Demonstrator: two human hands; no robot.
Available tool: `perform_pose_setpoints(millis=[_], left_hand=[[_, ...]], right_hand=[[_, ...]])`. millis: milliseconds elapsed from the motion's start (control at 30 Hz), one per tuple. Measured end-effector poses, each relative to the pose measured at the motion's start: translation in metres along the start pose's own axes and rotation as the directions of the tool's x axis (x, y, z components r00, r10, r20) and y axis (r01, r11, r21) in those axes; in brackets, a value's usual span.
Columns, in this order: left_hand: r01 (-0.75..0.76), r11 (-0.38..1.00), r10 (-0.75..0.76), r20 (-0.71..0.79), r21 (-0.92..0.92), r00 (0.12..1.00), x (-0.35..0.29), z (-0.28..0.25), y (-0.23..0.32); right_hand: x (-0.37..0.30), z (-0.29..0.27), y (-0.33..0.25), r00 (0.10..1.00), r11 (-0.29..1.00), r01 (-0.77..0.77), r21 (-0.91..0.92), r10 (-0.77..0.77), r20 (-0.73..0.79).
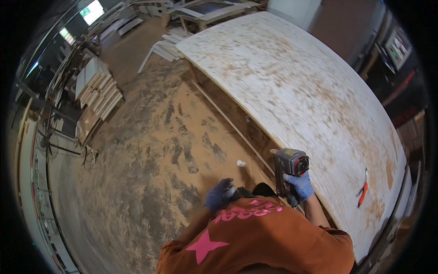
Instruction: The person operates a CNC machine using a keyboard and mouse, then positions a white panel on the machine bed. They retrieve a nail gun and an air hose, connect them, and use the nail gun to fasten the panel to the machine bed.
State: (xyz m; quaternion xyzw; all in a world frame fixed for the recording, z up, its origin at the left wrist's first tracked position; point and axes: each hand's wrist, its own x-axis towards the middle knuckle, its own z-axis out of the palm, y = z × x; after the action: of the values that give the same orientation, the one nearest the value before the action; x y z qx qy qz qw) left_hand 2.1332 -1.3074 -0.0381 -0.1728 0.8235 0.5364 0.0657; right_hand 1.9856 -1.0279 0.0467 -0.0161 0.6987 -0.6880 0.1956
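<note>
My right hand (302,184), in a blue glove, grips a grey and black nail gun (292,161) by its handle. The nail gun is upright at the near left edge of the large white worktable (273,68). In front of my body, my left hand (218,195), also blue-gloved, is low over the floor with its fingers curled. Something small and pale shows at those fingers; what it is cannot be made out. On the tabletop, to the right of the nail gun, lies a slim tool with a red handle (362,194).
Sawdust covers much of the floor (150,150) and is strewn over the tabletop. A small white scrap (241,163) lies on the floor by the table. Stacked wood strips (102,93) stand at the left, and loose white boards (169,48) lie beyond the table's far corner.
</note>
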Motion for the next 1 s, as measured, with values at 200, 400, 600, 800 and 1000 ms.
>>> perform_pose_setpoints(millis=[200, 400, 600, 800, 1000], left_hand=[[-0.199, 0.972, 0.219, -0.174, 0.125, 0.960, 0.098, -0.118, -0.053], [-0.085, 0.995, 0.056, -0.437, -0.047, 0.898, 0.243, -0.251, -0.103], [0.404, 0.901, -0.433, -0.420, -0.160, 0.798, 0.290, -0.354, -0.200], [0.462, 0.403, -0.850, -0.136, -0.790, 0.508, 0.286, -0.424, -0.363], [0.443, 0.584, -0.777, -0.312, -0.680, 0.546, 0.404, -0.651, -0.409]], right_hand=[[0.119, 0.098, -0.013, 0.990, 0.995, -0.009, -0.095, 0.022, 0.142], [0.292, 0.183, -0.050, 0.993, 0.972, -0.025, -0.234, 0.051, 0.107], [0.478, 0.290, -0.123, 0.981, 0.857, 0.154, -0.492, -0.075, 0.176], [0.692, 0.394, -0.125, 0.981, 0.673, 0.192, -0.714, -0.124, 0.148], [0.820, 0.503, -0.112, 0.985, 0.621, 0.008, -0.784, -0.139, -0.099]])
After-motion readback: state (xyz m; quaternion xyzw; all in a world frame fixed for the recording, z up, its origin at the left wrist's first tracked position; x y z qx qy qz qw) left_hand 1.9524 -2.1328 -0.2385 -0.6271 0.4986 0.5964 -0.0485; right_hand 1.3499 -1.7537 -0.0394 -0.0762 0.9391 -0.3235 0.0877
